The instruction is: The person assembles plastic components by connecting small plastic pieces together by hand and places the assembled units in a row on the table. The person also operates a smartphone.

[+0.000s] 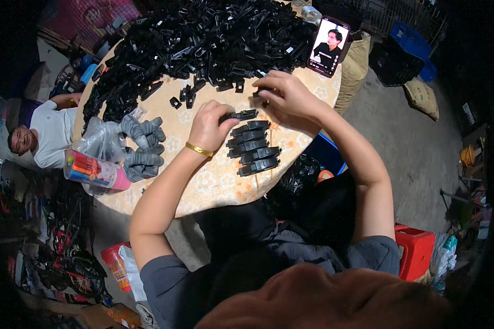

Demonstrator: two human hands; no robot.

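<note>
Left hand (207, 125) pinching a black part (247, 115) just beyond the row (253, 148) of similar ones.
Right hand (284, 93) curling close by, fingers bent narrow; cannot tell whether it is holding anything. Heap (203, 41) filling the table's (211, 183) far side, blocking forward reach; phone (328, 48) sitting by the far-right edge; bag (97, 138), gloves (142, 143) and pens (88, 166) crowding the left. Bare cloth showing between row and near edge.

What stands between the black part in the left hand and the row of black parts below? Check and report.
Nothing visible: the black part in the left hand lies just above the row in the picture, with a narrow strip of tablecloth between.
</note>
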